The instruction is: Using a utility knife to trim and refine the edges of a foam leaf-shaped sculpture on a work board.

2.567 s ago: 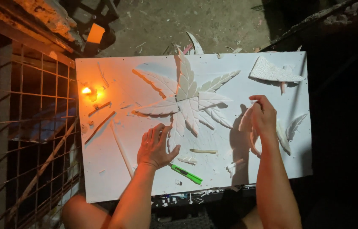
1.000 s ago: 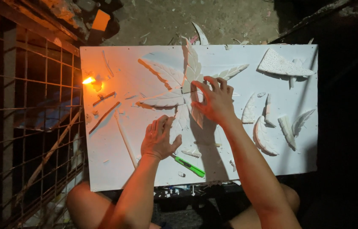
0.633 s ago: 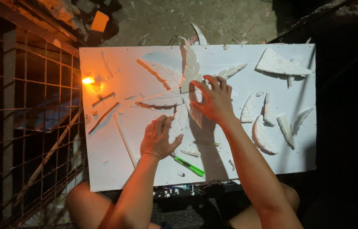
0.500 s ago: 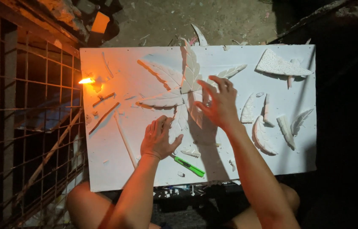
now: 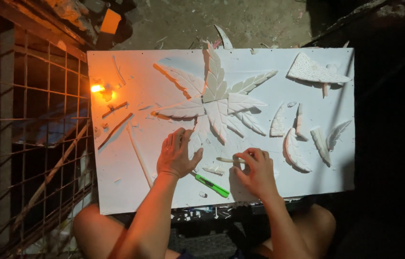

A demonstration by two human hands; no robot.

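A big white board (image 5: 130, 187) fills the middle of the frame, with white carved leaves (image 5: 217, 103) stuck on it in a star shape. The left hand (image 5: 177, 156) lies flat and open on the board just below the leaves. The right hand (image 5: 255, 170), lower middle, pinches a thin white strip (image 5: 225, 160) in its fingers; it looks light and easy to snap, so hold it softly near the middle.

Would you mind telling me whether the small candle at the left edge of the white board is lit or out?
Lit. The candle shows a bright orange flame, and a warm glow spreads over the nearby white board.
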